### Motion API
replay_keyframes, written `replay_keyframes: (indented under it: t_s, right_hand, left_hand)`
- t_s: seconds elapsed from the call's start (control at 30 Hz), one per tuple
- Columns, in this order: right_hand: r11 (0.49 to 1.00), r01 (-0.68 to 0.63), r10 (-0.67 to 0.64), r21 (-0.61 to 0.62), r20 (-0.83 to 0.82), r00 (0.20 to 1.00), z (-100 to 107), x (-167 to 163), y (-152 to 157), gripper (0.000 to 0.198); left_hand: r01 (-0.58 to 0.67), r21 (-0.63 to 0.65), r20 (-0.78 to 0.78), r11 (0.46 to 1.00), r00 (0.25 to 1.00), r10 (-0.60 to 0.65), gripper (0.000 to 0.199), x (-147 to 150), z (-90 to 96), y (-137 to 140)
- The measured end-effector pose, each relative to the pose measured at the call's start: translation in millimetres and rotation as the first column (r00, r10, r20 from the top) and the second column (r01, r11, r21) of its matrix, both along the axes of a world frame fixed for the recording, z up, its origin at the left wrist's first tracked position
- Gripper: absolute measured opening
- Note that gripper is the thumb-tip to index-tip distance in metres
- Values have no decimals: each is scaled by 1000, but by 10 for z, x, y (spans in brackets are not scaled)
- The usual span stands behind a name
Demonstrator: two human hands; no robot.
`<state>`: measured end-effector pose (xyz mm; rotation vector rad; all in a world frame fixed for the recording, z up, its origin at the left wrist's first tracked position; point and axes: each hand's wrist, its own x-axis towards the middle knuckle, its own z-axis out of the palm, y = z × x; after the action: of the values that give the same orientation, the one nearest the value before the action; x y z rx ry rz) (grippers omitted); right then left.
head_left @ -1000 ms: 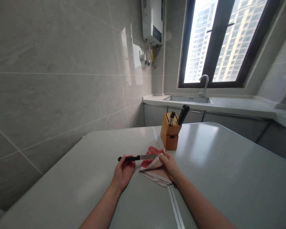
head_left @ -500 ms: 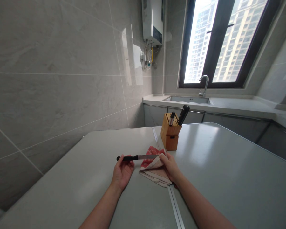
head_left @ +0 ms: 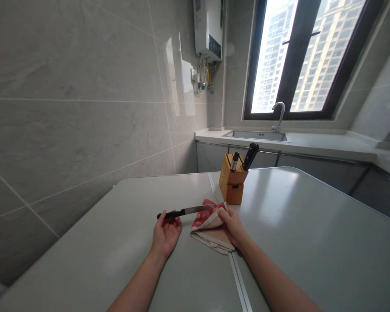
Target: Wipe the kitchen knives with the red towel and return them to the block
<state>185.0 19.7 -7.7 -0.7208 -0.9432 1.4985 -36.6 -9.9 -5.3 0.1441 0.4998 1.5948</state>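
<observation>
My left hand [head_left: 167,232] is closed on the black handle of a kitchen knife [head_left: 191,210], palm turned up. The knife's blade points right, and its tip end lies over the red patterned side of a folded cloth [head_left: 211,236]. That cloth is red on one face and pale pink-beige on the other. My right hand [head_left: 231,225] grips its upper right part, thumb on top. Just behind the cloth stands a wooden knife block [head_left: 231,187], with a black-handled knife [head_left: 250,156] and another handle with a silver part [head_left: 234,161] in its slots.
The pale table [head_left: 117,242] has a metal seam [head_left: 238,281] running front to back. Beyond its far edge is a counter [head_left: 325,138] with a sink [head_left: 256,136] and tap [head_left: 280,115]. A tiled wall [head_left: 84,130] borders the left side.
The knife has tilted, its blade rising a little and sliding left, so more blade shows clear of my right hand and the cloth. My right hand and the cloth have barely moved.
</observation>
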Motion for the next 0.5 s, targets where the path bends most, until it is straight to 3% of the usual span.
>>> replay_keyframes:
  t_s: [0.5]
  right_hand:
    - [999,-49,49,11,-30,998,8,0,-12,36]
  left_hand:
    - [60,55,-81,997,995,-55,17,46,-23,6]
